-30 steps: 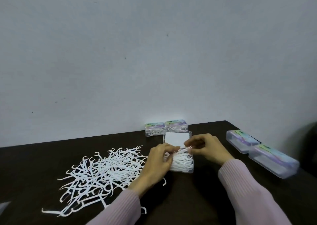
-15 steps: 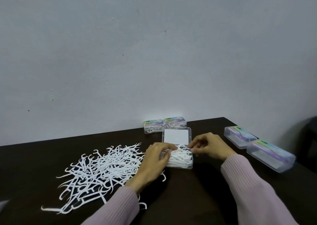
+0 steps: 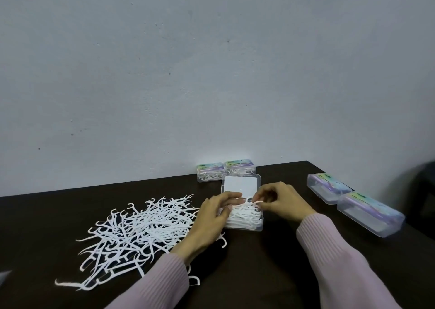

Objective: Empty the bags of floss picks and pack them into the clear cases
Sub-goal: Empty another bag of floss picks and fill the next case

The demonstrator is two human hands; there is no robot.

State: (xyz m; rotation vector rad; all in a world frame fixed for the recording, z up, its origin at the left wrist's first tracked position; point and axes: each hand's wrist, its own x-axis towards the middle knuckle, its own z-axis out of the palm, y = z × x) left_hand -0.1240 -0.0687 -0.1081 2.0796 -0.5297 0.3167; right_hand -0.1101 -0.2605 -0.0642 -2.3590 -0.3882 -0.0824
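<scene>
My right hand [image 3: 281, 201] pinches one thin white plastic floss pick [image 3: 255, 202] above the open clear plastic case [image 3: 242, 227]; its long axis points left, toward my left hand [image 3: 213, 217], which presses the picks inside

My left hand [image 3: 213, 217] lies palm down with fingers curled inward; my right hand [image 3: 280, 200] pinches with thumb and fingertips, both sleeved forearms reaching forward.

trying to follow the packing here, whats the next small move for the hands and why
Probably lower the floss pick pinched in the right hand flat onto those in the open case, while the left hand steadies them. It sticks up above the rest, and the loose pile still waits.
</scene>
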